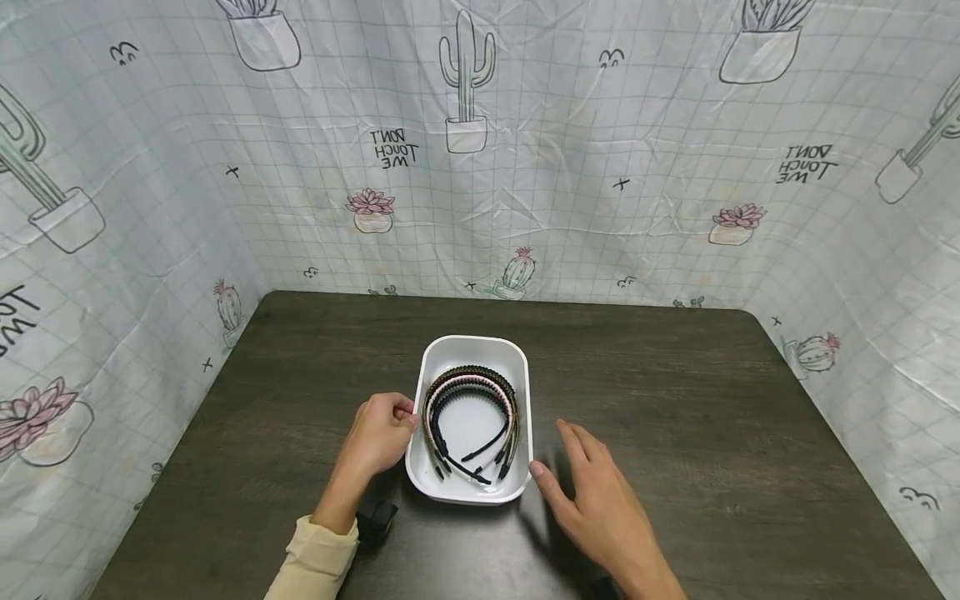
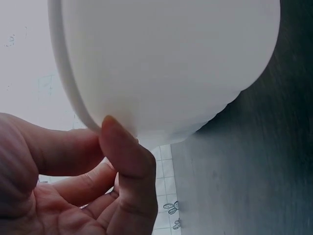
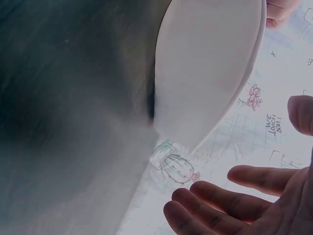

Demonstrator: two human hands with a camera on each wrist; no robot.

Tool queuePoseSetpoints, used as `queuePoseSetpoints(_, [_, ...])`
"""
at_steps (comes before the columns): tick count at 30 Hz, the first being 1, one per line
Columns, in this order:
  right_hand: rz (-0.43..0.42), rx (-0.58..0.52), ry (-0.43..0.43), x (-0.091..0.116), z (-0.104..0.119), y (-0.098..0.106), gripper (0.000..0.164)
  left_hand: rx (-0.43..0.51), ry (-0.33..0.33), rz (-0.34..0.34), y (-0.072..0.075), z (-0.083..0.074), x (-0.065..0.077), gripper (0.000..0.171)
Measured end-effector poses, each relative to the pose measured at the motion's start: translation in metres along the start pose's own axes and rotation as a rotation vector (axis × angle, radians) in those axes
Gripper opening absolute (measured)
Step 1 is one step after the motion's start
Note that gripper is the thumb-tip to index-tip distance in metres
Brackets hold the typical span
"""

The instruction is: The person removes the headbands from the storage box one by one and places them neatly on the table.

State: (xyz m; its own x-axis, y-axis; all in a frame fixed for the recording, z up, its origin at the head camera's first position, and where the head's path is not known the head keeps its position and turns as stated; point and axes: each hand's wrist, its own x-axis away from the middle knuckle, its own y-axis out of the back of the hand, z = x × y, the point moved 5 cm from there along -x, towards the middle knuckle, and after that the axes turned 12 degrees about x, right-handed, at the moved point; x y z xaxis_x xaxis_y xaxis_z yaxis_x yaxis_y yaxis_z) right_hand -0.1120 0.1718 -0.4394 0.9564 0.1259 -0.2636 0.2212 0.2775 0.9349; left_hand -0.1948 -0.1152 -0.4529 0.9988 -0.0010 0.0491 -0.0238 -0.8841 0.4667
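A white plastic bin (image 1: 468,493) with rounded corners stands on the dark table. Inside it several thin headbands (image 1: 504,392) lie nested together, black, brownish and pale pink, their tips towards the near end. My left hand (image 1: 384,433) pinches the bin's left rim between thumb and forefinger; the left wrist view shows these fingertips (image 2: 110,128) at the edge of the white wall. To the right of the bin, my right hand (image 1: 596,496) is held with fingers extended and spread, its thumb close to the right rim. The right wrist view shows its fingers (image 3: 215,200) apart from the bin.
The dark wood-grain table (image 1: 660,375) extends around the bin on all sides. Behind and at both sides hangs a white grid-patterned cloth (image 1: 555,150) printed with cacti. A small black device (image 1: 377,521) sits at my left wrist.
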Motion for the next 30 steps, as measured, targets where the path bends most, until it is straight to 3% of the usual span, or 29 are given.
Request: queuePoseSetpoints(30, [-0.019,0.030,0.074,-0.012,0.025,0.006,0.066,0.007,-0.032,0.016,-0.004,-0.005,0.000,0.007])
